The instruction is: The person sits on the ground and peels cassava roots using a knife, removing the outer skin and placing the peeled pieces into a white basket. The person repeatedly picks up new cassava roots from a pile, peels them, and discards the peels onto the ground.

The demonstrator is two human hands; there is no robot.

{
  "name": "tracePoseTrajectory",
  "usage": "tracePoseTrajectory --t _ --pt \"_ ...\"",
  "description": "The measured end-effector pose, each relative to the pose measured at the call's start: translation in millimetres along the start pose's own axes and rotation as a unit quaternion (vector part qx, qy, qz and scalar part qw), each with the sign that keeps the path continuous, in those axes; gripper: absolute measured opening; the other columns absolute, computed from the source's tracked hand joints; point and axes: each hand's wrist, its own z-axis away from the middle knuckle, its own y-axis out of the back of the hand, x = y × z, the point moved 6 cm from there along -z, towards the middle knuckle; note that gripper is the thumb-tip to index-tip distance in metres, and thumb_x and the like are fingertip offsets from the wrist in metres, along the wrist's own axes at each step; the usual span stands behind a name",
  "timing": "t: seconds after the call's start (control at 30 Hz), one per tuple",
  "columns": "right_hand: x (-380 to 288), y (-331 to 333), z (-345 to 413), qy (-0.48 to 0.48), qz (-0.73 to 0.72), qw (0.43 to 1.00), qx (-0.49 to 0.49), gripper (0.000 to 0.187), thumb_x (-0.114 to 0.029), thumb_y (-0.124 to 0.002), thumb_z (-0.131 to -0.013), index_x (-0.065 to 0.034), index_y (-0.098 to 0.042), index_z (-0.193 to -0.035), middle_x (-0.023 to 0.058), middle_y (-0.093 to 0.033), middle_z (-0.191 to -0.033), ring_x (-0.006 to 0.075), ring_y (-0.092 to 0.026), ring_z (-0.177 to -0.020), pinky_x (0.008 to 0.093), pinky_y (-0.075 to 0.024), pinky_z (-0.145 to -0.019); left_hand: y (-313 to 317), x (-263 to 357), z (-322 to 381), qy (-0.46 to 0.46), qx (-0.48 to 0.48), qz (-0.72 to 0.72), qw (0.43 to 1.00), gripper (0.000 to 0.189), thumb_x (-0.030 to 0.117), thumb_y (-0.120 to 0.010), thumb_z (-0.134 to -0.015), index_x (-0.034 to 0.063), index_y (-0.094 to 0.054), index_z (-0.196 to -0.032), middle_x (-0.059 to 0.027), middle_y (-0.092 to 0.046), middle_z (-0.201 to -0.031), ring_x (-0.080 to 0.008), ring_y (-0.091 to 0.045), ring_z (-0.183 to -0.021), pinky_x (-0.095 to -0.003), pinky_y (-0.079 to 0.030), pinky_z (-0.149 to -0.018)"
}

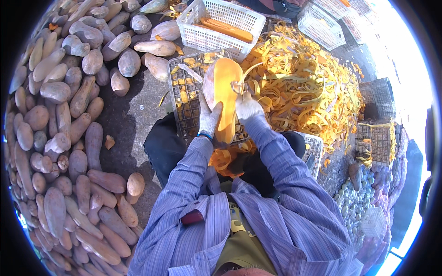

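Observation:
A long butternut-type squash [226,103] lies lengthwise before me, its middle and right side peeled to bright orange and its left side still in dull skin. My left hand [209,117], in a white knit glove, is pressed against the squash's left side with the thumb over the peeled face. Also gloved, my right hand [249,106] grips a peeler [237,87] at the squash's upper right edge; the handle is mostly hidden in the fist. A thin strip of peel [252,68] curls up by the blade. Beneath the squash is a grid-surfaced plastic crate [178,112] with orange scraps on it.
Unpeeled squashes [69,138] cover the ground at left. A big heap of peelings [300,89] rises at right. A white crate [221,15] ahead holds peeled squash [226,29]. More crates [321,26] stand at far right, and another person [286,7] is partly visible at the top.

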Motion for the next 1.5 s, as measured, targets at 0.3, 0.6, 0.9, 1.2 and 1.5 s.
tracePoseTrajectory --t 0.3,0.6,0.9,1.2,1.5 --pt "-1.8 -112.3 212.8 -0.191 -0.17 0.949 -0.183 0.047 -0.044 -0.04 -0.113 -0.0049 -0.058 -0.131 0.0314 -0.075 -0.118 0.0508 -0.076 -0.102 0.059 -0.0601 -0.092 0.6 -13.5 -4.8 -0.024 -0.001 0.107 0.994 0.095 0.028 -0.068 -0.106 0.0009 -0.009 -0.176 -0.0211 -0.015 -0.182 -0.0314 -0.014 -0.168 -0.0373 -0.015 -0.134" --pt "0.7 60.3 -89.7 -0.039 -0.039 0.998 0.021 0.047 -0.035 -0.047 -0.11 0.0045 -0.067 -0.124 0.0306 -0.077 -0.107 0.0435 -0.077 -0.107 0.0543 -0.0601 -0.095 -7.8 3.6 1.4 0.013 -0.001 0.06 0.998 0.081 0.029 -0.054 -0.111 -0.0004 -0.014 -0.175 -0.0223 -0.017 -0.182 -0.034 -0.015 -0.169 -0.0379 -0.015 -0.135" --pt "-40.6 -70.2 121.1 -0.041 0.127 0.984 -0.114 0.031 -0.02 -0.055 -0.106 -0.0057 -0.066 -0.132 0.0274 -0.071 -0.127 0.0427 -0.079 -0.09 0.0456 -0.064 -0.08 6.1 -5.9 -1.7 -0.003 0.016 0.122 0.992 0.083 0.024 -0.057 -0.109 -0.0002 -0.013 -0.175 -0.0214 -0.02 -0.181 -0.0326 -0.02 -0.167 -0.0365 -0.017 -0.133" --pt "-20.1 0.0 102.0 -0.156 -0.182 0.97 0.048 0.047 -0.046 -0.052 -0.109 -0.0018 -0.067 -0.117 0.0349 -0.074 -0.102 0.049 -0.075 -0.099 0.0578 -0.0594 -0.088 5.1 19.1 11.4 0.063 -0.028 0.268 0.961 0.085 0.028 -0.058 -0.111 0.0057 -0.01 -0.177 -0.0183 -0.02 -0.181 -0.0316 -0.029 -0.163 -0.0382 -0.027 -0.131" --pt "-27.3 -17.3 32.4 -0.059 -0.043 0.997 0.009 0.038 -0.03 -0.047 -0.111 0.0017 -0.064 -0.125 0.0337 -0.074 -0.105 0.0477 -0.077 -0.098 0.0541 -0.0624 -0.083 -4.2 -3.3 4.0 0.067 -0.034 0.334 0.94 0.075 0.033 -0.05 -0.114 0.0026 -0.019 -0.175 -0.0168 -0.026 -0.18 -0.0279 -0.026 -0.165 -0.0382 -0.021 -0.133"
